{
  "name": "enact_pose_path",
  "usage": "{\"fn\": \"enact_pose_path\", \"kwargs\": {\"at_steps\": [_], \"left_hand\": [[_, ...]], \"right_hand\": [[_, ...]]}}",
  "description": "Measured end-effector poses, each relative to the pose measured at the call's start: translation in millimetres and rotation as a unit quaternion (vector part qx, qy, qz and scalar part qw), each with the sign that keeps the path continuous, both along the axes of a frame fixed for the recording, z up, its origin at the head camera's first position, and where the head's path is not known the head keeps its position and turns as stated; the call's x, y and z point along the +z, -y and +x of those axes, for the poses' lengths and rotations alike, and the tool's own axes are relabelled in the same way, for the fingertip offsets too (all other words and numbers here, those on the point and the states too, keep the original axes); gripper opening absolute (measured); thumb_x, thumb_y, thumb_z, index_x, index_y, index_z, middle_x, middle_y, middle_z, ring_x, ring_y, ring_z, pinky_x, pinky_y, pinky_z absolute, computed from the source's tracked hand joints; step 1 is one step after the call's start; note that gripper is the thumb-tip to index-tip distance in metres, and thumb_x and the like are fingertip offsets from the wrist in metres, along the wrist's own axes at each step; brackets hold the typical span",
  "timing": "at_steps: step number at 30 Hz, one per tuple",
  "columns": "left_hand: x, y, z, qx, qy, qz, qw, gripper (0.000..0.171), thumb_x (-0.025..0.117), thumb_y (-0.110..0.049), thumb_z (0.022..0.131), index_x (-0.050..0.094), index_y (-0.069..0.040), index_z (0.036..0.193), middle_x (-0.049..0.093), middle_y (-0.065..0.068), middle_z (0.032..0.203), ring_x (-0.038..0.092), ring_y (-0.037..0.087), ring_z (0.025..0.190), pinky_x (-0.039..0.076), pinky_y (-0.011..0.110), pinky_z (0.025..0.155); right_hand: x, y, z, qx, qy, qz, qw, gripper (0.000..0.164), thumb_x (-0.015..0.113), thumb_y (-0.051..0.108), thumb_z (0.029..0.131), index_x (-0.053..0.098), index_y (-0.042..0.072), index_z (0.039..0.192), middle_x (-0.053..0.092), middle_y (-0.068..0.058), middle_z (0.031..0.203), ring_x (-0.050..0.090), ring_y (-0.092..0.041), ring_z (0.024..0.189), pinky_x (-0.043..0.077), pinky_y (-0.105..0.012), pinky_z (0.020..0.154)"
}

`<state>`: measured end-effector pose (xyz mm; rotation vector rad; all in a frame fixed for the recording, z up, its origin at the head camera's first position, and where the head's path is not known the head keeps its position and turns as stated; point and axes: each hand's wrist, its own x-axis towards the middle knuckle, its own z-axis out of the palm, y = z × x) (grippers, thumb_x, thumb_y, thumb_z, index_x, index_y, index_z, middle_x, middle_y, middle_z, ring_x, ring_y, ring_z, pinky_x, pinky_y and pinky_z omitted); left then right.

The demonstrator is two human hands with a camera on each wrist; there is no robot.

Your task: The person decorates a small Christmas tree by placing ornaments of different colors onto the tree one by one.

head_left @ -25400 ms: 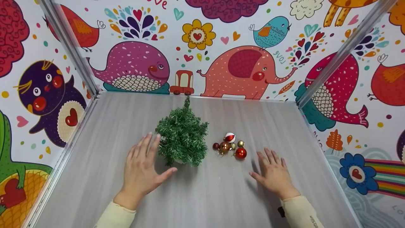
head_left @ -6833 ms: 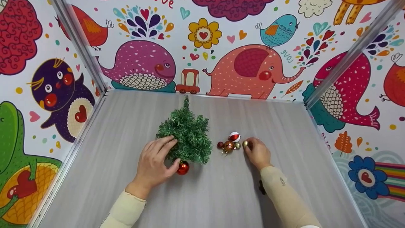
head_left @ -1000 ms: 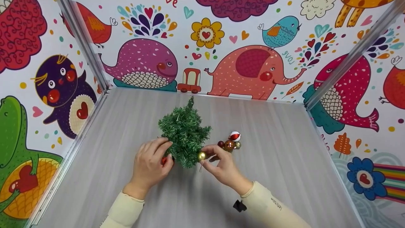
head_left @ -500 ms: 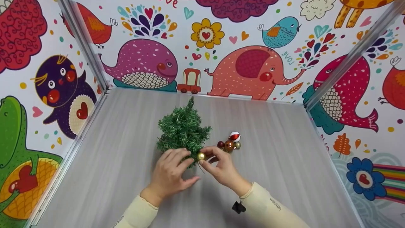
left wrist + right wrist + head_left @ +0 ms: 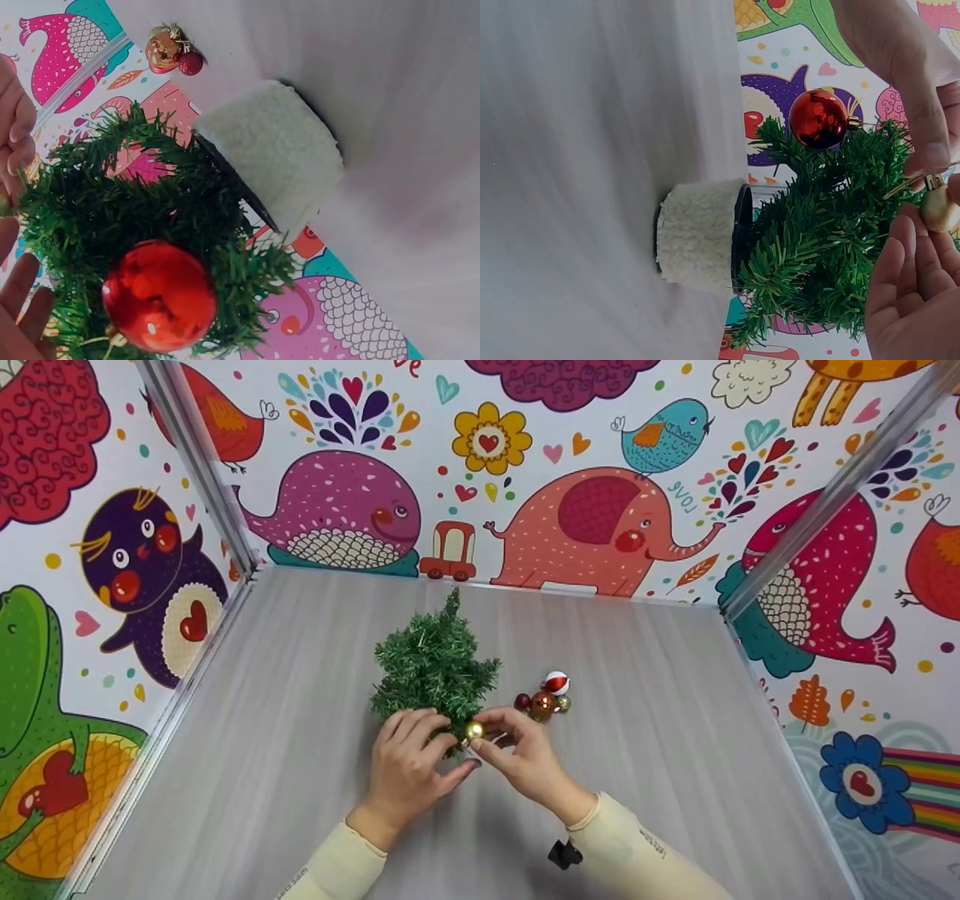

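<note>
My right hand (image 5: 525,754) pinches a small gold ball ornament (image 5: 475,730) between thumb and fingers, at the lower right of a small green Christmas tree (image 5: 435,664). The ornament's gold cord (image 5: 904,184) shows in the right wrist view. My left hand (image 5: 409,765) is at the lower front of the tree, fingers bent over the branches, thumb apart and close to the gold ornament. A shiny red ball ornament (image 5: 159,295) sits among the branches, hidden behind the left hand in the head view. The tree's white fuzzy pot (image 5: 701,234) shows in both wrist views.
Right of the tree, several ornaments lie together: a red-and-white ball (image 5: 557,683), a copper ball (image 5: 543,704), a dark red ball (image 5: 523,701) and a small gold ball (image 5: 563,703). Cartoon-printed walls (image 5: 555,435) enclose the grey wood-grain table (image 5: 300,637).
My left hand has moved right, from the tree's left side by the red ball to its front. The gold ornament in my right hand has shifted slightly left, close against the branches.
</note>
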<state>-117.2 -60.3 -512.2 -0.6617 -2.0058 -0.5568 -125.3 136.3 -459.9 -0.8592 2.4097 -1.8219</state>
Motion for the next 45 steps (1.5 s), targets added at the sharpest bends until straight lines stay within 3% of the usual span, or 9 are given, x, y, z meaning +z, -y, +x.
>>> {"fn": "enact_pose_path", "kwargs": {"at_steps": [7,17,24,29,34,37,40,45], "left_hand": [[1.8,2,-2.6,-0.005,-0.003,-0.011,0.9999,0.022,0.08,-0.023,0.073,0.074,-0.01,0.09,0.069,0.005,0.102,0.063,0.026,0.099,0.044,0.043,0.092],[1.0,6,-0.9,-0.038,0.009,-0.01,0.9992,0.009,0.08,-0.021,0.079,0.076,-0.012,0.08,0.07,0.005,0.106,0.064,0.026,0.102,0.044,0.044,0.094],[8.4,12,2.4,-0.046,-0.001,-0.004,0.999,0.013,0.073,-0.024,0.087,0.079,-0.013,0.09,0.072,0.004,0.107,0.065,0.026,0.099,0.044,0.044,0.091],[10.7,17,2.5,-0.046,0.004,-0.003,0.9989,0.009,0.074,-0.019,0.085,0.078,-0.013,0.089,0.072,0.004,0.105,0.065,0.026,0.098,0.043,0.044,0.092],[12.5,16,3.9,-0.049,0.023,0.011,0.9985,0.004,0.073,-0.017,0.082,0.076,-0.014,0.082,0.071,0.002,0.1,0.064,0.024,0.097,0.043,0.043,0.093],[13.3,13,4.3,-0.051,0.027,0.014,0.9983,0.003,0.071,-0.015,0.081,0.074,-0.015,0.079,0.071,0.001,0.098,0.064,0.024,0.096,0.044,0.043,0.092],[13.4,12,4.8,-0.049,0.033,0.011,0.9982,0.004,0.07,-0.014,0.08,0.073,-0.015,0.077,0.071,0.0,0.097,0.064,0.023,0.096,0.044,0.042,0.093],[11.4,13,5.7,-0.043,0.046,0.001,0.998,0.006,0.07,-0.016,0.082,0.072,-0.016,0.076,0.071,-0.001,0.096,0.064,0.022,0.096,0.043,0.041,0.095]], "right_hand": [[-2.3,-1,0.2,0.008,0.014,-0.008,1.0,0.024,0.067,-0.002,0.091,0.063,-0.008,0.113,0.071,-0.013,0.099,0.068,-0.024,0.089,0.055,-0.038,0.073],[-6.0,-3,-1.3,0.016,0.021,-0.018,0.999,0.021,0.064,-0.001,0.093,0.064,-0.009,0.113,0.07,-0.016,0.097,0.067,-0.023,0.087,0.054,-0.035,0.072],[-12.5,-6,-1.5,0.008,0.02,-0.005,1.0,0.02,0.065,-0.001,0.093,0.065,-0.008,0.111,0.069,-0.014,0.096,0.066,-0.023,0.088,0.053,-0.037,0.071],[-15.2,-5,0.1,0.015,0.032,0.0,0.999,0.019,0.064,0.0,0.093,0.065,-0.007,0.111,0.069,-0.014,0.096,0.065,-0.024,0.087,0.053,-0.035,0.071],[-39.3,-8,-5.5,0.027,0.038,0.012,0.999,0.018,0.065,0.003,0.094,0.066,-0.001,0.111,0.069,-0.01,0.096,0.065,-0.023,0.086,0.052,-0.032,0.069],[-53.0,-11,-9.9,0.034,0.029,0.023,0.999,0.018,0.066,0.009,0.095,0.067,0.005,0.112,0.07,-0.005,0.097,0.065,-0.021,0.086,0.053,-0.033,0.068],[-55.0,-12,-10.0,0.033,0.015,0.04,0.999,0.02,0.066,0.013,0.095,0.067,0.01,0.115,0.069,-0.002,0.101,0.066,-0.019,0.088,0.055,-0.035,0.07],[-53.1,-10,-8.0,0.014,-0.059,0.053,0.997,0.021,0.069,0.009,0.092,0.068,0.011,0.114,0.067,0.0,0.105,0.064,-0.017,0.091,0.056,-0.037,0.07]]}}
